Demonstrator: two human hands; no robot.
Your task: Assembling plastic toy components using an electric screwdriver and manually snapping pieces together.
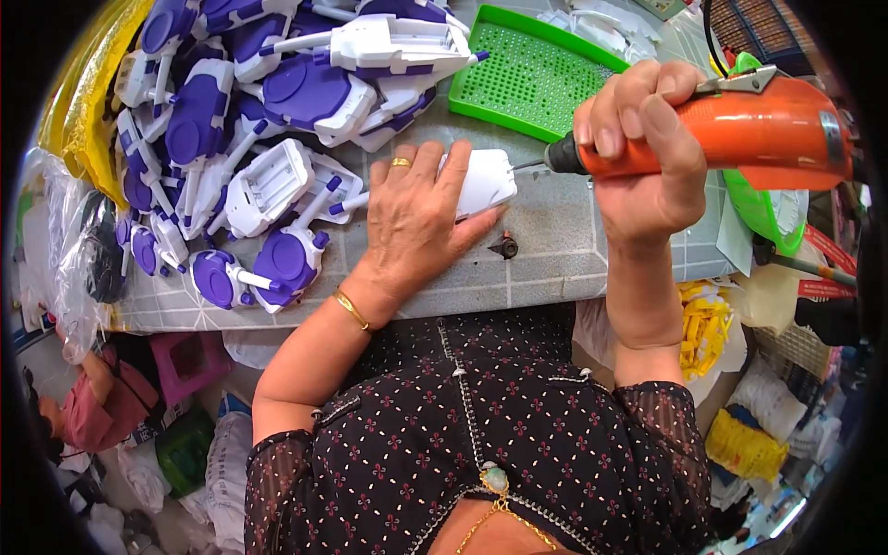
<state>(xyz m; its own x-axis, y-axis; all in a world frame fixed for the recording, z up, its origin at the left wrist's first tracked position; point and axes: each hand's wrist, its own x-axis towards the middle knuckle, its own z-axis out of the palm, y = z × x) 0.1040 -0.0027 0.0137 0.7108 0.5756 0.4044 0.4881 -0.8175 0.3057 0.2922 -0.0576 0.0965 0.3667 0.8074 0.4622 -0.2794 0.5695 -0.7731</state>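
My left hand (407, 208) is closed over a white plastic housing (487, 180), pressing it against the table. A thin stem with a purple tip sticks out on the wrist side of that housing. My right hand (652, 153) wraps round an orange electric screwdriver (749, 134), held level. Its thin bit points left and reaches the right end of the housing; whether it sits in a screw is too small to tell. A small dark piece (506, 246) lies on the table below the housing. Purple-and-white plastic assemblies (296, 91) are piled to the left.
Behind the housing stands a green perforated tray (532, 79). A yellow bag (88, 111) and clear plastic (69, 213) flank the pile. At right is a green basket (772, 208); yellow parts (703, 333) lie below the table (555, 268). Another person (102, 398) is at lower left.
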